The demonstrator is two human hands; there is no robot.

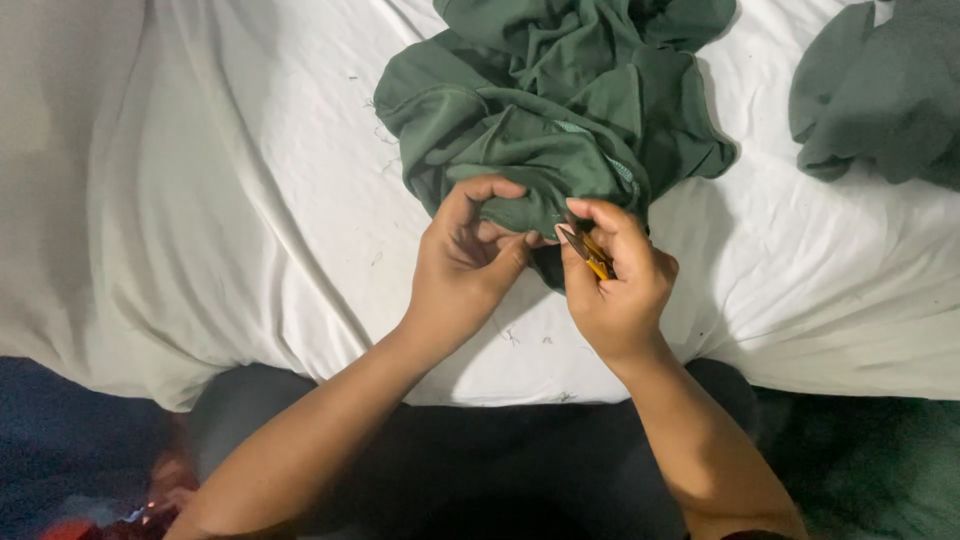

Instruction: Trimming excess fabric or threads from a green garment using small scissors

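A crumpled dark green garment [560, 100] lies on a white sheet [250, 200]. My left hand [462, 270] pinches the garment's near edge between thumb and fingers. My right hand [618, 285] is closed around a small yellow-handled cutter [590, 255], its tip at the same fold of cloth, right beside my left fingers. The two hands nearly touch at the garment's lower edge.
A second green-grey piece of cloth [885, 90] lies at the upper right of the sheet. Small thread scraps [510, 335] dot the sheet near my hands. My dark-clothed lap [470, 470] fills the bottom. Something red and blurred [140, 510] sits at the lower left.
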